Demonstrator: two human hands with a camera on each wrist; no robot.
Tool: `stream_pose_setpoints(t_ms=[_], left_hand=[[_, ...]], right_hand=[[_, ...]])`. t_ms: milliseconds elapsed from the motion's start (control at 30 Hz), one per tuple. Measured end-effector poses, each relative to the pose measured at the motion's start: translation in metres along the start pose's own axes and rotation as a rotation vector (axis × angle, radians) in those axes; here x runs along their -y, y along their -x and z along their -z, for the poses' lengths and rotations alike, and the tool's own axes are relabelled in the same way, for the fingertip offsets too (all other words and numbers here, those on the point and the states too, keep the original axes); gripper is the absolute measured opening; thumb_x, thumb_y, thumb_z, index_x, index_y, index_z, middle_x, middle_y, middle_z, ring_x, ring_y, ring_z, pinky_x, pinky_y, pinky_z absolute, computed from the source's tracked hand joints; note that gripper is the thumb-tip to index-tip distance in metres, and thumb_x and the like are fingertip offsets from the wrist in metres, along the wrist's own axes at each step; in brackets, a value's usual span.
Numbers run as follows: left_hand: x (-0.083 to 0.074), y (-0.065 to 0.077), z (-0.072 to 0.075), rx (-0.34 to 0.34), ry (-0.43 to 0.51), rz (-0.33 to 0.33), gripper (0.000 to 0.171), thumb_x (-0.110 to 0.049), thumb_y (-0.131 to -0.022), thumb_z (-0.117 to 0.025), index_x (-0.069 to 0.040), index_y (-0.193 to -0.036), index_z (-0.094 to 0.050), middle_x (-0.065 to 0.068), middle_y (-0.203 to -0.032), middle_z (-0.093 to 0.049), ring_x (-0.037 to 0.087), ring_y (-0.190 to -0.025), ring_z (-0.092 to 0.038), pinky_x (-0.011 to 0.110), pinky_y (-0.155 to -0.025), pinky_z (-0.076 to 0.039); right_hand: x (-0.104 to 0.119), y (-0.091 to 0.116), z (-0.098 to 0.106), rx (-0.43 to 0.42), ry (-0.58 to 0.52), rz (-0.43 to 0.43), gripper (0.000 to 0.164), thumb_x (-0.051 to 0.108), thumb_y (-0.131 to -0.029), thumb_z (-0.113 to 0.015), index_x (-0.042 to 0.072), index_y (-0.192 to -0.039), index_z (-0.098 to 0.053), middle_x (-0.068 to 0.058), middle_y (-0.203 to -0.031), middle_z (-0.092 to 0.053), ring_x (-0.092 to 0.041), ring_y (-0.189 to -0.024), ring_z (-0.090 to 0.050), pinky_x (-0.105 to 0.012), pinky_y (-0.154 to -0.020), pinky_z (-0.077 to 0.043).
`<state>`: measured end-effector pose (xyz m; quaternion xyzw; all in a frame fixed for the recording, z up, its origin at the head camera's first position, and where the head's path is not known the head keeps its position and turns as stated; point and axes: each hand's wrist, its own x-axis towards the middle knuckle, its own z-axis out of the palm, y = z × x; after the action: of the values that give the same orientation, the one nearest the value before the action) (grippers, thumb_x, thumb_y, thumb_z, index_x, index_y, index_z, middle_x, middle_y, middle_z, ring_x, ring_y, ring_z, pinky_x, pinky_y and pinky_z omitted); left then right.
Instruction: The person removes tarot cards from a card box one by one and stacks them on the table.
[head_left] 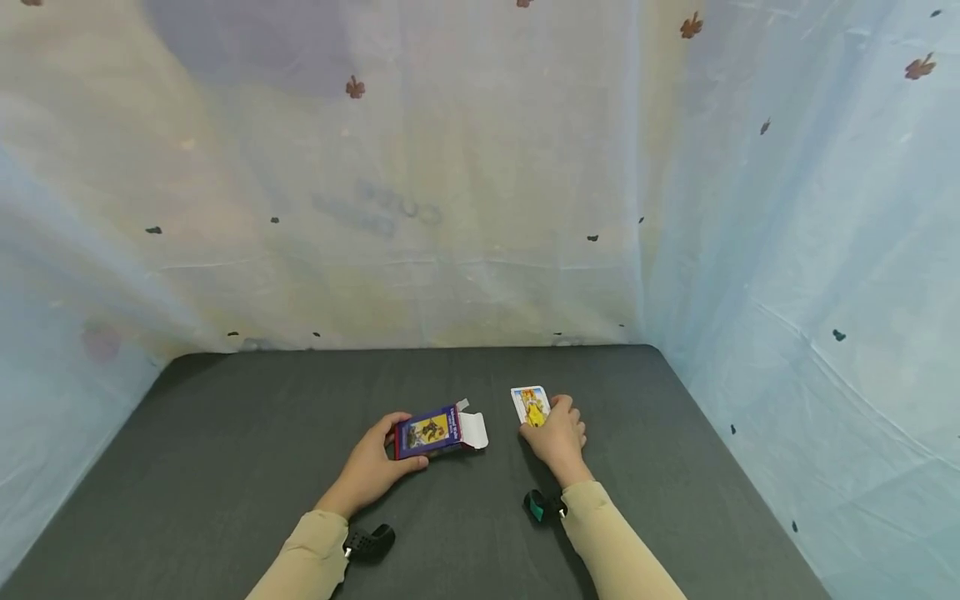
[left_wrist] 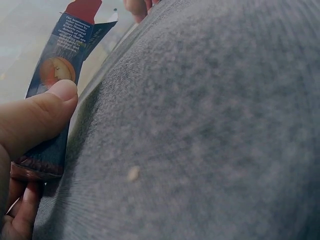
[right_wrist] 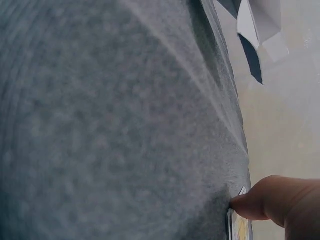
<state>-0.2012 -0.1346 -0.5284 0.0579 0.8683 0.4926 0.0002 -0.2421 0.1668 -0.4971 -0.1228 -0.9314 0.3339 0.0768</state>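
Observation:
My left hand (head_left: pixel 372 467) grips a dark blue card box (head_left: pixel 429 432) with a yellow picture on its front. The thumb presses the box's narrow printed side (left_wrist: pixel 56 72) in the left wrist view. At the box's right end the white-lined flap (head_left: pixel 473 430) stands open, facing my right hand. My right hand (head_left: pixel 558 437) holds picture cards (head_left: pixel 531 405) with white borders and a yellow figure on the top one. In the right wrist view the thumb (right_wrist: pixel 255 202) lies on the near edge of the cards, low over the cloth; the other fingers are out of that view.
A dark grey cloth (head_left: pixel 450 533) covers the table under both hands. Pale translucent sheeting (head_left: pixel 465 167) with small leaf shapes hangs behind and at both sides. Black straps (head_left: pixel 369 543) show at both wrists, below beige sleeves (head_left: pixel 307 557).

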Motion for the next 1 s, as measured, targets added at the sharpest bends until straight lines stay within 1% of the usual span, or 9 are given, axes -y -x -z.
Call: stream_pose_setpoints(t_ms=[167,267,333,433,533,567,633,767,1000], left_hand=[[0.003,0.000,-0.001,-0.002,-0.003,0.004,0.082,-0.045,-0.071,-0.084,-0.022,-0.139,-0.046,0.008,-0.137,-0.049,0.029,-0.123,-0.050,0.047,-0.096,-0.043],[0.002,0.000,0.000,0.003,-0.003,0.010,0.083,-0.047,-0.070,-0.084,-0.022,-0.139,-0.045,0.008,-0.138,-0.048,0.029,-0.124,-0.050,0.047,-0.096,-0.043],[0.000,0.001,0.000,0.005,-0.001,0.012,0.082,-0.047,-0.071,-0.084,-0.022,-0.139,-0.045,0.009,-0.138,-0.048,0.030,-0.124,-0.050,0.047,-0.096,-0.043],[-0.002,0.001,0.001,0.005,0.003,0.012,0.082,-0.045,-0.071,-0.085,-0.022,-0.139,-0.045,0.010,-0.139,-0.047,0.031,-0.125,-0.049,0.048,-0.097,-0.043],[-0.001,0.000,0.001,0.001,-0.003,0.009,0.082,-0.045,-0.071,-0.084,-0.022,-0.139,-0.045,0.010,-0.140,-0.047,0.032,-0.125,-0.049,0.048,-0.098,-0.042],[-0.002,0.000,0.001,0.001,-0.002,0.011,0.082,-0.045,-0.071,-0.085,-0.022,-0.139,-0.045,0.010,-0.140,-0.047,0.032,-0.125,-0.049,0.048,-0.098,-0.042],[-0.002,0.000,0.001,0.002,-0.003,0.014,0.082,-0.046,-0.071,-0.085,-0.023,-0.139,-0.046,0.010,-0.140,-0.047,0.032,-0.125,-0.049,0.048,-0.098,-0.042],[-0.002,0.000,0.000,0.004,-0.003,0.017,0.082,-0.046,-0.070,-0.085,-0.023,-0.139,-0.046,0.010,-0.140,-0.047,0.031,-0.125,-0.049,0.048,-0.098,-0.042],[-0.002,0.000,0.000,0.000,-0.001,0.014,0.082,-0.044,-0.070,-0.085,-0.022,-0.139,-0.046,0.010,-0.138,-0.048,0.031,-0.124,-0.050,0.047,-0.096,-0.043]], right_hand=[[0.002,0.001,0.002,0.015,-0.011,0.000,0.070,0.030,-0.077,-0.080,0.000,-0.128,-0.042,-0.021,-0.106,-0.047,-0.039,-0.096,-0.043,-0.055,-0.083,-0.033],[0.003,0.002,0.002,-0.008,-0.049,0.021,0.065,0.032,-0.080,-0.077,0.000,-0.128,-0.046,-0.021,-0.111,-0.046,-0.037,-0.101,-0.042,-0.055,-0.085,-0.031],[0.003,0.002,0.001,-0.036,-0.107,0.060,0.059,0.031,-0.083,-0.075,0.000,-0.125,-0.050,-0.021,-0.113,-0.047,-0.036,-0.103,-0.042,-0.054,-0.087,-0.031],[0.004,0.002,-0.003,-0.048,-0.237,0.142,0.044,0.025,-0.086,-0.073,0.000,-0.118,-0.055,-0.017,-0.110,-0.053,-0.031,-0.099,-0.049,-0.047,-0.086,-0.038],[0.009,0.002,-0.006,0.024,-0.366,0.215,0.033,0.019,-0.089,-0.070,-0.002,-0.112,-0.059,-0.011,-0.099,-0.060,-0.023,-0.087,-0.056,-0.037,-0.075,-0.047],[0.010,0.002,-0.008,0.061,-0.396,0.234,0.031,0.018,-0.090,-0.069,-0.002,-0.111,-0.059,-0.009,-0.097,-0.061,-0.021,-0.083,-0.058,-0.034,-0.071,-0.048],[0.014,0.005,-0.009,0.130,-0.424,0.264,0.029,0.018,-0.091,-0.068,-0.002,-0.110,-0.061,-0.006,-0.093,-0.062,-0.018,-0.080,-0.058,-0.032,-0.069,-0.049],[0.021,0.009,-0.013,0.207,-0.423,0.302,0.028,0.022,-0.091,-0.068,0.000,-0.108,-0.062,-0.004,-0.090,-0.063,-0.017,-0.077,-0.058,-0.032,-0.068,-0.048],[0.023,0.013,-0.022,0.274,-0.391,0.318,0.022,0.026,-0.094,-0.064,0.006,-0.105,-0.062,-0.002,-0.091,-0.060,-0.017,-0.079,-0.056,-0.033,-0.070,-0.047]])
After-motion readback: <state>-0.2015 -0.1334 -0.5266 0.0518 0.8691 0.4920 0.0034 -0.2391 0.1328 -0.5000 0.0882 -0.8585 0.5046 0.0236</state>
